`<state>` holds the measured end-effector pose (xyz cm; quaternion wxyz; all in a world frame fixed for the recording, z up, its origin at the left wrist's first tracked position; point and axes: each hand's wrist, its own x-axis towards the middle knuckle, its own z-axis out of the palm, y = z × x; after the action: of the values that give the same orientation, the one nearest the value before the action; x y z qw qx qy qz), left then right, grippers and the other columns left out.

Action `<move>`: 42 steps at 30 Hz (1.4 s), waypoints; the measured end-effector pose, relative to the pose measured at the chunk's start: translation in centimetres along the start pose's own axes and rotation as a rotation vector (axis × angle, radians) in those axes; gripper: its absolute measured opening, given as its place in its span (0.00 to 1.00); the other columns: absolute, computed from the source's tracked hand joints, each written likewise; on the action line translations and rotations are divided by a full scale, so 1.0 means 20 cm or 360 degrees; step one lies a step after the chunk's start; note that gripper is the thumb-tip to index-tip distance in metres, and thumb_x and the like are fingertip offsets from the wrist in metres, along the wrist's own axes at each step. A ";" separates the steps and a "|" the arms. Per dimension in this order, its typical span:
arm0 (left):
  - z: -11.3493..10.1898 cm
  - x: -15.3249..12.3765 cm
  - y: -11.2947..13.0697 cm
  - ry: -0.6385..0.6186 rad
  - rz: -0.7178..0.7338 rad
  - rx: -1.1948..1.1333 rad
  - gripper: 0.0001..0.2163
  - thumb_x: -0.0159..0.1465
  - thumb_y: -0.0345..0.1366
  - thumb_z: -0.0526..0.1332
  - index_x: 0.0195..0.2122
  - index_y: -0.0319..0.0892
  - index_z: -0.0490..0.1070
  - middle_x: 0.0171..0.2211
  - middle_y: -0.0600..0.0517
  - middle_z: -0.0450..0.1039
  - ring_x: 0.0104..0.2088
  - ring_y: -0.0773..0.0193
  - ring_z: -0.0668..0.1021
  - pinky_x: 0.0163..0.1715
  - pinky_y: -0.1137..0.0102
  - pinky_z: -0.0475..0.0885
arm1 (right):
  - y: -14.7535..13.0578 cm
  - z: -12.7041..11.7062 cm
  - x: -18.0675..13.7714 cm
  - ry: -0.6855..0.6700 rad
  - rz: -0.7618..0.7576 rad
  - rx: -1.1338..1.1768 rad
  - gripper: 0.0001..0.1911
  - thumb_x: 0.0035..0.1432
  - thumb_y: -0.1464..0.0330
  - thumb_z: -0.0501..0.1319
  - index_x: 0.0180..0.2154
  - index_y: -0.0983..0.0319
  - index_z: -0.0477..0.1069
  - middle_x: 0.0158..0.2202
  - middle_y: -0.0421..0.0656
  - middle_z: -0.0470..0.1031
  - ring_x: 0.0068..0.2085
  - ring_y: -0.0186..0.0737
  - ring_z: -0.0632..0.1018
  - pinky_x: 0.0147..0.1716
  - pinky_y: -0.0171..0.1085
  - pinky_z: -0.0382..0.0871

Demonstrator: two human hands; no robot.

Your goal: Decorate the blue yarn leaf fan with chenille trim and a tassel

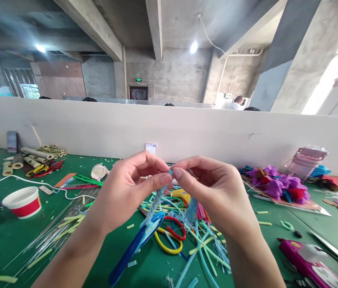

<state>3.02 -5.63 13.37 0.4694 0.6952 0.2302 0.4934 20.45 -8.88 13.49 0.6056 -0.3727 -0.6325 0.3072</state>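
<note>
Both hands are raised over the table, fingertips nearly meeting. My left hand (pixel 133 186) is closed in a pinch at the top of a light blue wrapped stem (pixel 154 206). My right hand (pixel 211 184) pinches the same tip from the other side. The stem slants down to the left and ends in dark and light blue leaf-shaped pieces (pixel 129 252). Fingers hide the stem's very tip. Below lie scissors with red and yellow handles (pixel 169 250), partly covered by the blue pieces, and a tangle of pale green and blue strips (pixel 199 236).
A paper cup (pixel 23 202) and thin wires (pixel 57 224) lie left, with bamboo pieces (pixel 38 154) behind. Purple and red crumpled flowers (pixel 273 182) and a pink bottle (pixel 305 162) stand right. A magenta device (pixel 313 264) is nearer. A white partition (pixel 187 132) closes off the back.
</note>
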 end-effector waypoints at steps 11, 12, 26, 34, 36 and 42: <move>0.02 -0.01 0.00 0.0002 0.0034 -0.0104 0.08 0.56 0.23 0.72 0.30 0.43 0.78 0.30 0.58 0.81 0.31 0.72 0.82 0.33 0.82 0.76 | -0.02 -0.03 0.00 -0.0103 -0.0030 -0.0032 0.04 0.52 0.67 0.72 0.31 0.60 0.80 0.27 0.41 0.80 0.26 0.33 0.74 0.21 0.31 0.64; 0.02 -0.01 0.00 0.0017 0.0054 -0.0106 0.08 0.56 0.23 0.72 0.29 0.43 0.78 0.30 0.59 0.81 0.31 0.72 0.82 0.33 0.82 0.76 | -0.02 -0.03 0.00 -0.0111 -0.0005 0.0003 0.04 0.51 0.68 0.73 0.30 0.60 0.80 0.26 0.41 0.80 0.26 0.33 0.74 0.21 0.31 0.64; 0.11 -0.04 -0.04 0.0302 0.0379 0.0119 0.13 0.54 0.22 0.73 0.33 0.46 0.75 0.31 0.61 0.79 0.33 0.73 0.81 0.33 0.85 0.77 | -0.05 0.00 -0.01 0.0018 0.0113 0.0057 0.05 0.45 0.73 0.70 0.27 0.62 0.76 0.22 0.37 0.73 0.23 0.29 0.70 0.20 0.28 0.61; 0.09 -0.04 -0.05 0.0371 0.0470 0.0294 0.13 0.55 0.23 0.72 0.34 0.47 0.73 0.33 0.60 0.78 0.34 0.72 0.80 0.34 0.83 0.77 | -0.02 -0.02 -0.01 -0.0092 0.0080 0.0145 0.04 0.50 0.71 0.72 0.31 0.60 0.80 0.27 0.41 0.80 0.27 0.33 0.76 0.23 0.29 0.66; 0.08 -0.04 -0.05 0.0348 0.0473 0.0308 0.13 0.55 0.23 0.72 0.35 0.47 0.73 0.33 0.60 0.78 0.34 0.72 0.80 0.34 0.83 0.78 | -0.02 -0.03 0.00 -0.0115 0.0081 0.0164 0.04 0.50 0.70 0.73 0.31 0.60 0.80 0.27 0.41 0.81 0.28 0.33 0.76 0.24 0.30 0.67; 0.09 -0.04 -0.04 0.0351 0.0542 0.0383 0.13 0.57 0.25 0.72 0.38 0.48 0.74 0.34 0.60 0.78 0.35 0.73 0.81 0.34 0.84 0.77 | -0.04 -0.04 0.01 -0.0094 0.0080 0.0078 0.06 0.50 0.69 0.74 0.32 0.61 0.80 0.26 0.40 0.79 0.25 0.30 0.72 0.20 0.28 0.62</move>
<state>4.50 -6.65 12.10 0.2652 0.7168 0.2165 0.6074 21.23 -9.19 14.23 0.5877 -0.3643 -0.6329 0.3484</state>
